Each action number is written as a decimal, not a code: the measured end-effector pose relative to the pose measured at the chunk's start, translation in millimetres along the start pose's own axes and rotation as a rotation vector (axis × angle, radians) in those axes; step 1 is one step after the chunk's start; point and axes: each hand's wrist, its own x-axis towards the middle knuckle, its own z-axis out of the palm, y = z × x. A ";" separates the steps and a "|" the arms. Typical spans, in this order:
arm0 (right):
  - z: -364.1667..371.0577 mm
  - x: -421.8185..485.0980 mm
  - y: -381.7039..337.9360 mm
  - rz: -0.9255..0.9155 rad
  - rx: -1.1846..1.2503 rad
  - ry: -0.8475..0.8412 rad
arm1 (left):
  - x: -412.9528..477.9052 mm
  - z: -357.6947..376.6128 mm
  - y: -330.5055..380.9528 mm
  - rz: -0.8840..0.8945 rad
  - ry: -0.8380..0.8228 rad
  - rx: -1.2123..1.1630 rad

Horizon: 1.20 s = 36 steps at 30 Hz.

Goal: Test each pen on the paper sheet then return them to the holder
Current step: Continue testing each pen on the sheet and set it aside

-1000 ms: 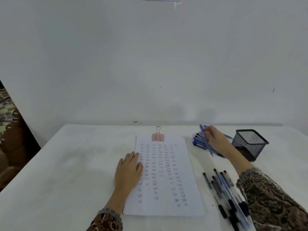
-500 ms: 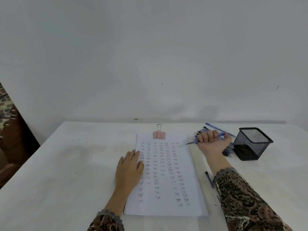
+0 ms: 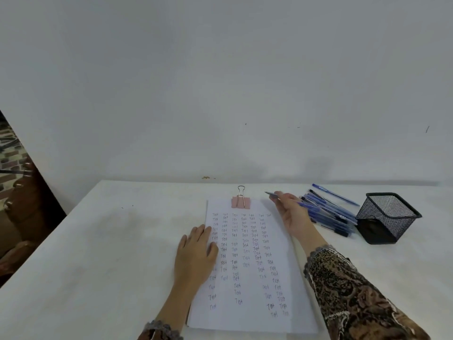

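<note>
**Step in hand:** a pen is being brought to the paper sheet for testing. Writing is judged not yet begun.

**Right hand:** The right hand [image 3: 291, 214] is closed round one pen [image 3: 271, 194], which is pinched between thumb and fingertips. Only the writing end is plainly seen, projecting from the fingers toward the left and far side. The rest of the barrel is hidden by the hand or lost against the pens behind it. The tip is held just off the far right corner of the paper sheet [image 3: 247, 317], to the right of the binder clip [image 3: 241, 201]. Contact with paper or surface [image 3: 98, 241] cannot be confirmed.

**Left hand:** The left hand [image 3: 196, 251] is laid flat on the left edge of the sheet, fingers straight, with nothing held.

**Sheet and coming move:** The sheet is covered with columns of small written marks, and unmarked gaps are noted in its middle and lower part. Those gaps lie toward the person and to the left of the pen tip. The coming move is therefore judged to call for the right hand to be drawn nearer and the pen tipped from its near-level, left-pointing axis to a writing angle.

**Pens and holder:** A pile of pens [image 3: 328, 217] lies just right of the right hand, with long axes running roughly left to right. The mesh holder [image 3: 387, 217] stands just beside the pile, nearer the right hand than the left. No pen is seen above its rim.
</note>
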 end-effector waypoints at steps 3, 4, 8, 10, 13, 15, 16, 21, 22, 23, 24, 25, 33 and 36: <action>-1.6 4.1 4.2 -0.070 -0.146 -0.035 | 0.5 1.0 -1.1 0.003 0.006 -0.003; -2.1 4.8 5.5 -0.090 -0.206 -0.041 | 0.6 1.3 -1.3 0.003 0.004 -0.002; -7.6 9.0 10.2 -0.249 -0.466 -0.019 | 0.9 0.1 -1.1 0.001 -0.004 0.011; -10.6 8.9 13.0 -0.293 -0.560 -0.025 | 1.2 -0.2 -0.9 -0.003 -0.007 0.002; -13.9 9.5 18.6 -0.327 -0.645 0.011 | 0.8 -1.4 -0.3 -0.010 -0.006 -0.012; -13.9 8.3 21.2 -0.345 -0.703 0.037 | 0.7 -1.4 0.1 -0.013 -0.006 -0.016; -12.7 7.1 21.9 -0.348 -0.732 0.035 | 1.0 -1.5 0.5 -0.013 -0.004 -0.018; -3.9 -1.7 21.2 -0.365 -0.844 0.010 | 0.8 -1.9 1.1 -0.010 0.002 -0.017; -3.1 -2.8 21.2 -0.369 -0.851 0.012 | 0.5 -1.9 1.2 -0.011 0.001 -0.018; -2.9 -3.6 21.1 -0.371 -0.864 0.011 | 0.3 -2.2 1.3 -0.011 0.001 -0.019; -2.5 -4.0 21.1 -0.370 -0.884 0.004 | 0.2 -2.6 1.6 -0.012 -0.001 -0.018; -1.9 -4.6 21.1 -0.366 -0.907 -0.009 | 0.0 -3.1 2.0 -0.014 -0.004 -0.015; -0.4 -5.0 19.8 -0.369 -0.961 -0.012 | -1.1 -4.1 2.5 -0.017 -0.015 -0.016; -2.9 -5.0 18.6 -0.366 -0.947 0.037 | -1.1 -4.1 2.1 -0.010 -0.020 -0.008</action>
